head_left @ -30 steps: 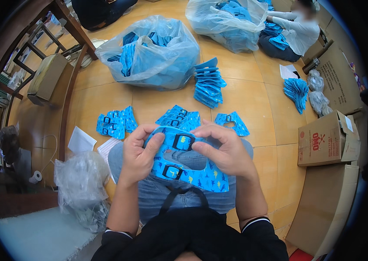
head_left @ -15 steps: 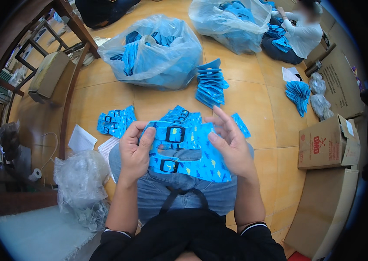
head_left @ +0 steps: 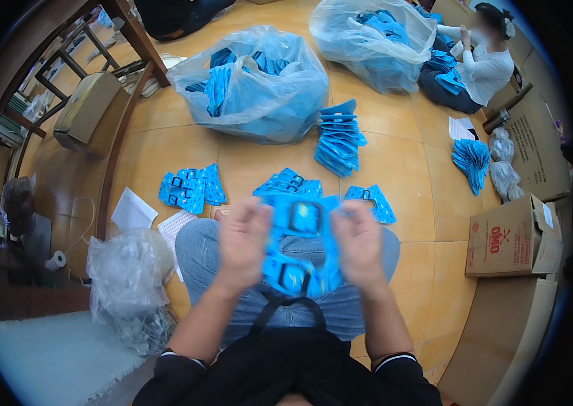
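Observation:
Over my lap I hold a blue piece printed with small figures (head_left: 278, 247), with two black buckle-like frames on it and an opening in its middle. Whether it is cloth or card I cannot make out. My left hand (head_left: 243, 238) grips its left edge and my right hand (head_left: 359, 243) its right edge; both hands and the piece are smeared by motion. Just beyond it on the floor lies a fanned stack of similar blue pieces (head_left: 286, 181). Another such group (head_left: 192, 189) is to the left, and a smaller one (head_left: 376, 203) to the right.
Two clear plastic bags full of blue pieces, one nearer (head_left: 259, 108) and one farther (head_left: 374, 54), stand ahead. Between them and me is a tall blue stack (head_left: 339, 142). Crumpled plastic (head_left: 127, 277) lies left; cartons (head_left: 506, 237) stand right. A co-worker (head_left: 486, 71) sits far right.
The blue piece has shifted a little, its right part no longer spread out to the side. My right hand has moved lower, its fingers now closed in on the edge. The whole view has shifted slightly.

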A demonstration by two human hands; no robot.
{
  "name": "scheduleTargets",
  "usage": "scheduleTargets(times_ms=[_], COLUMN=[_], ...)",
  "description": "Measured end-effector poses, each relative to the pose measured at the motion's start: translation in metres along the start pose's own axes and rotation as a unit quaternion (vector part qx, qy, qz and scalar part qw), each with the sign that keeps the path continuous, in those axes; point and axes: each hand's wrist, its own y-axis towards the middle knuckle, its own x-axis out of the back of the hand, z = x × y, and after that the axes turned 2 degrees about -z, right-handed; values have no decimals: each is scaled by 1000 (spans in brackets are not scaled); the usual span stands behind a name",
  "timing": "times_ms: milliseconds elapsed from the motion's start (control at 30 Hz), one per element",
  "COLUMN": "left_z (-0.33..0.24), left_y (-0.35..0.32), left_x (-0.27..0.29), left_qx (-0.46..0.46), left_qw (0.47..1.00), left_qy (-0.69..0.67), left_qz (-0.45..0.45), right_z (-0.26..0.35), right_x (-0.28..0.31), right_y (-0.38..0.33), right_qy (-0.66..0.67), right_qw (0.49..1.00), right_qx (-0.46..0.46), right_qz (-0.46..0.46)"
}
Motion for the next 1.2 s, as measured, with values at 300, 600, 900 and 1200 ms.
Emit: scheduleTargets(times_ms=[300, 600, 900, 1200], left_z=[8, 17, 19, 6], left_y=[6, 4, 12, 6], left_x=[4, 12, 22, 29], left_qx=[7, -73, 60, 194], left_qw=[998, 977, 996, 980], left_qy=[43, 156, 26, 35], left_qz=[-52, -128, -53, -19], right_z=[4, -23, -18, -14], right_x=[4, -1, 19, 33], right_y=[10, 13, 25, 35], right_qy=[-18, -22, 3, -44], right_qw=[994, 992, 998, 994], right_qx=[105, 119, 69, 89], right_qz=[36, -29, -5, -49])
